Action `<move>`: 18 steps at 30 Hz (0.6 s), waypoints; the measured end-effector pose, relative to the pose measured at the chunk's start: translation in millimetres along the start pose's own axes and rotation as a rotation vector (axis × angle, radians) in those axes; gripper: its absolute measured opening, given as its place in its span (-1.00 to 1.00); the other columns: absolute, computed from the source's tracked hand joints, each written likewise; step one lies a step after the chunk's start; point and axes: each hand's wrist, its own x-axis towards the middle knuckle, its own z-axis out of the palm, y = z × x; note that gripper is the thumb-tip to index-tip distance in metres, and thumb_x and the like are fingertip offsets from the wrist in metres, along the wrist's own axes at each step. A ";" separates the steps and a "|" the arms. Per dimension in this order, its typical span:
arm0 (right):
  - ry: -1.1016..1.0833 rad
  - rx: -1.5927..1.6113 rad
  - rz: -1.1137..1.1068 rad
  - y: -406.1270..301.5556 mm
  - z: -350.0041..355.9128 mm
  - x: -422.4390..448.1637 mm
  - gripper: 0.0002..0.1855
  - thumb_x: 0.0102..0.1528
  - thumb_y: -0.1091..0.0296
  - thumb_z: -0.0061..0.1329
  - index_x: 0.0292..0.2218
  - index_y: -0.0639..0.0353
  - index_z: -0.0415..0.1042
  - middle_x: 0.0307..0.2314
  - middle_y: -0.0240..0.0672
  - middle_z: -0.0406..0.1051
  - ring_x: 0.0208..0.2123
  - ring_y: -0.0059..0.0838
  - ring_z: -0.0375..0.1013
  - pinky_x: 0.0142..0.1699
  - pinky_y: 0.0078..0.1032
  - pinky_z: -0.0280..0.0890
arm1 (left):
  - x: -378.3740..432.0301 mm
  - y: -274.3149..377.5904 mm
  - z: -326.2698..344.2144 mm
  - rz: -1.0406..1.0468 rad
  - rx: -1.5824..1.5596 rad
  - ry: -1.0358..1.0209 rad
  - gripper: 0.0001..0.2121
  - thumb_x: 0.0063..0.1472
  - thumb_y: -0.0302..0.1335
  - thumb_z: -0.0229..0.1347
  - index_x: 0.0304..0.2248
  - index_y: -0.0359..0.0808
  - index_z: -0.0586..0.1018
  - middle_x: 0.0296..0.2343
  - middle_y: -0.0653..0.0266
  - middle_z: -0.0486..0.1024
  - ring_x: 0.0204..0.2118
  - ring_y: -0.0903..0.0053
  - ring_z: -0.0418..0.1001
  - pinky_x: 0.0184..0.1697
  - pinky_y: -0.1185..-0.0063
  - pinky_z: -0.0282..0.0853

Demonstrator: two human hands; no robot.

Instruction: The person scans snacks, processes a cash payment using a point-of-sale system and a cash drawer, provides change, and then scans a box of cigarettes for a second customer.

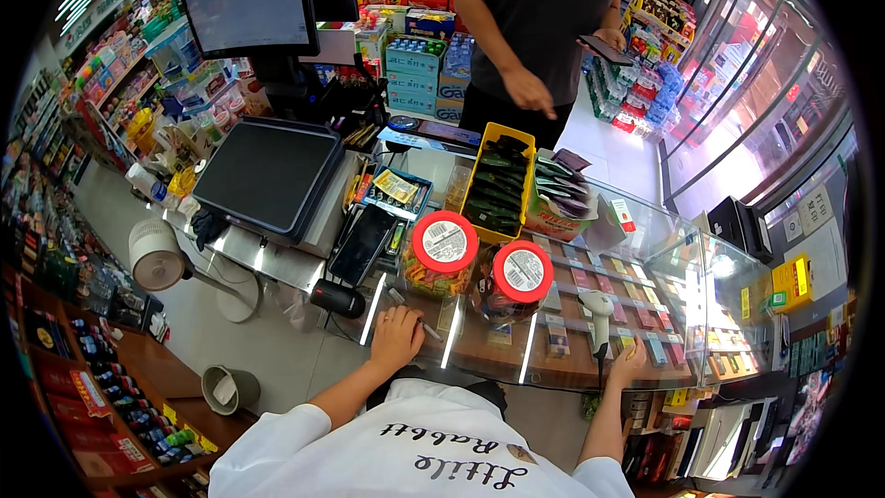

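Note:
My left hand [397, 337] lies palm down on the front edge of the glass counter [477, 353]. A pen [430, 330] sticks out beside its fingers; whether they grip it is unclear. My right hand [628, 361] is at the counter's edge, just right of a white handheld barcode scanner [597, 311] on a stand. Its fingers are partly curled, and a small yellowish spot shows near them; what it is cannot be made out. Between and beyond my hands stand two clear plastic jars with red lids, one on the left [442, 243] and one on the right [522, 273].
Across the counter a person [546, 28] holds a phone [606, 50]. A yellow bin of packets [529, 152], a black smartphone [363, 244] and a black-topped checkout machine [269, 173] stand on the counter. A fan [155, 254] and waste bin [238, 401] are to my left.

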 end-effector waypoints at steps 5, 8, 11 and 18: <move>0.026 0.005 0.002 -0.7 0.2 0.5 -0.69 0.16 0.41 -0.21 -0.08 0.24 0.39 -0.13 -0.13 0.38 -0.04 -0.11 0.29 0.06 -0.28 0.17 | 3.4 9.1 -5.6 -0.018 -0.023 0.092 -0.79 0.03 -0.45 0.10 -0.28 -0.21 0.50 -0.35 0.25 0.40 -0.26 0.34 0.35 -0.18 0.42 0.18; 0.022 -0.006 0.012 -3.1 -1.7 0.8 -0.70 0.15 0.43 -0.20 -0.09 0.25 0.39 -0.14 -0.13 0.39 -0.05 -0.11 0.30 0.06 -0.28 0.17 | 2.5 7.0 -4.5 0.025 -0.058 0.101 -0.78 0.01 -0.45 0.13 -0.28 -0.18 0.52 -0.29 0.26 0.41 -0.22 0.36 0.36 -0.14 0.43 0.17; 0.015 -0.052 0.008 -1.7 -0.2 4.3 -0.71 0.13 0.44 -0.19 -0.11 0.26 0.40 -0.15 -0.13 0.39 -0.05 -0.12 0.30 0.06 -0.28 0.18 | -0.3 -0.7 0.4 0.015 -0.105 -0.020 -0.78 0.02 -0.46 0.14 -0.27 -0.19 0.53 -0.26 0.29 0.42 -0.21 0.38 0.37 -0.14 0.43 0.16; 0.023 -0.087 -0.043 0.0 2.0 5.1 -0.72 0.13 0.41 -0.18 -0.14 0.28 0.41 -0.16 -0.14 0.39 -0.06 -0.12 0.30 0.06 -0.26 0.16 | 4.3 -3.2 -2.0 0.042 -0.171 -0.048 -0.82 0.08 -0.46 0.14 -0.28 -0.20 0.54 -0.32 0.31 0.44 -0.24 0.38 0.37 -0.16 0.43 0.16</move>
